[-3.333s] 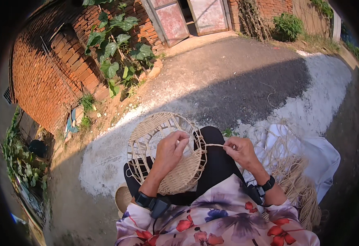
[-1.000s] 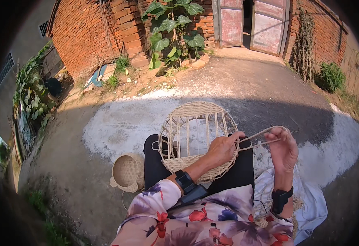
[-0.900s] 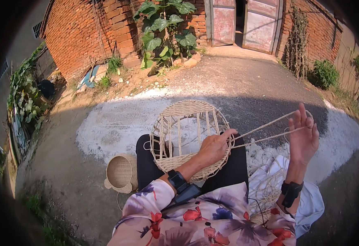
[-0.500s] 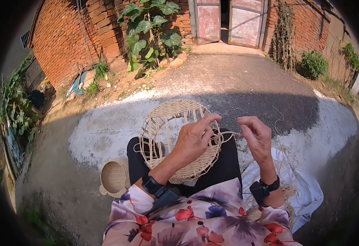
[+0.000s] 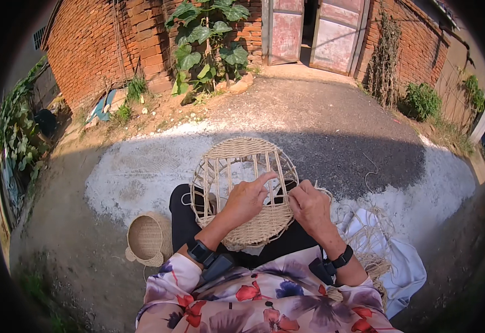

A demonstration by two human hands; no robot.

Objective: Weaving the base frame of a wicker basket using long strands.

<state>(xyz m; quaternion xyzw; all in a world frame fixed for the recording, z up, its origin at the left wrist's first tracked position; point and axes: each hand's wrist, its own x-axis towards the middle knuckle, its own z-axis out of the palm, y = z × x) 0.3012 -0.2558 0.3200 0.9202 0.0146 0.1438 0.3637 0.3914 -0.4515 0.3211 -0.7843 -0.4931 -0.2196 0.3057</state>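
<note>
i note right hand (image 5: 310, 208) pinched together at woven basket (image 5: 262, 225); left hand (image 5: 245, 198) over it, grip i cannot tell.

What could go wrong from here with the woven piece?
1. The woven piece rests across the black trousers; a hard pull by the right hand, at its right edge, might tilt it.
2. The loose cord lies jumbled on the white cloth, so strands drawn from it may knot.
3. A cord loop juts from the piece's left side and might snag.
</note>
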